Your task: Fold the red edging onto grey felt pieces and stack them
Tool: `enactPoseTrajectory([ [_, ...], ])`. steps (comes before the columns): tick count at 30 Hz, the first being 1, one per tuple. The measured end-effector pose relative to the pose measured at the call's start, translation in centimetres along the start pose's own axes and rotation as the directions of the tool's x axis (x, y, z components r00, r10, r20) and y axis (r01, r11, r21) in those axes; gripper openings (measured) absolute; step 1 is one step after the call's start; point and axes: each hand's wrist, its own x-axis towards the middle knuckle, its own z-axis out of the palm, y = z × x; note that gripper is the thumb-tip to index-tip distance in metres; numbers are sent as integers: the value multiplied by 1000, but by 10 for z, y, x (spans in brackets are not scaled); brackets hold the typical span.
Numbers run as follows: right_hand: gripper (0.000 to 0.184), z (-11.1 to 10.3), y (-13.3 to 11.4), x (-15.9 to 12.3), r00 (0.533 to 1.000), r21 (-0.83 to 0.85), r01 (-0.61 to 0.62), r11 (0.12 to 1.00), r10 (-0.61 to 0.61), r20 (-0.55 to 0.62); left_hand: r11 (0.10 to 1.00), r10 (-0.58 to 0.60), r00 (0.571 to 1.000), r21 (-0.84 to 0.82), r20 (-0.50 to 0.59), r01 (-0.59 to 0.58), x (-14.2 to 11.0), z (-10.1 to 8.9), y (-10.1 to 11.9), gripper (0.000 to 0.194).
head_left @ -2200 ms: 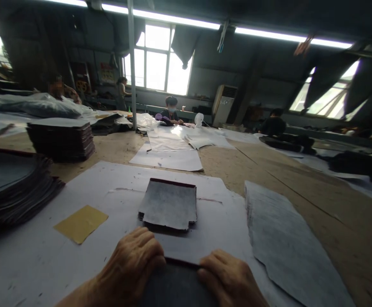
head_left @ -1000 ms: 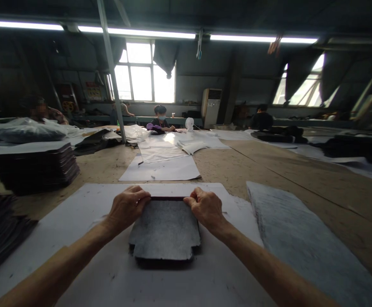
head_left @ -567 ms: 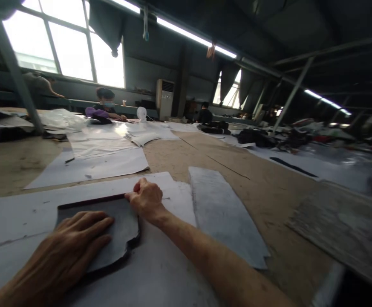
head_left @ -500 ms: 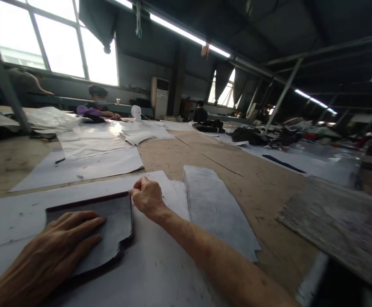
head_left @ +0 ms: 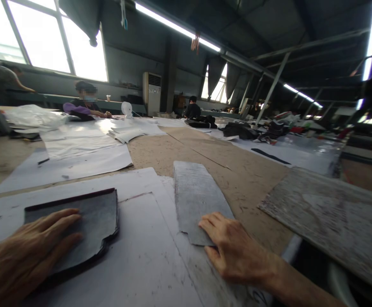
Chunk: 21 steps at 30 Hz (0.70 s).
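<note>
My left hand lies flat, fingers stretched out, on a dark grey panel with dark folded edges. The panel's left part is hidden under the hand. To the right, my right hand is at the near end of a stack of thin grey cut pieces. Its fingers bend over the top and the thumb sits at the near edge, pinching there. How many pieces are pinched, I cannot tell. White sheets lie under the panel.
A worn grey board stands at the right above a dark gap. Farther back are white papers, a small white fan and dark cloth. Several people sit or stand beyond, one in purple sleeves.
My right hand has left the panel's far right corner and come right and nearer, onto the grey stack. My left hand stays flat on the panel. The view has shifted to the right.
</note>
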Motion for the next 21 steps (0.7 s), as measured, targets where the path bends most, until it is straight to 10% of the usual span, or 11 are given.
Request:
enactPoseTrajectory([
  [4, 35, 9, 0, 0, 999, -67, 40, 997, -39, 10, 993, 103, 984, 65, -143, -94, 2, -15, 43, 29],
  [11, 27, 22, 13, 8, 949, 64, -225, 972, 234, -210, 904, 376, 926, -238, 41, -356, 18, 9, 142, 26],
  [15, 35, 30, 29, 6, 860, 178, -374, 910, 412, -302, 872, 398, 892, -389, 215, -296, 56, 36, 182, 28],
  [21, 21, 33, 27, 7, 866, 203, -296, 933, 352, -355, 910, 313, 920, -351, 235, -220, 109, 73, 206, 19],
])
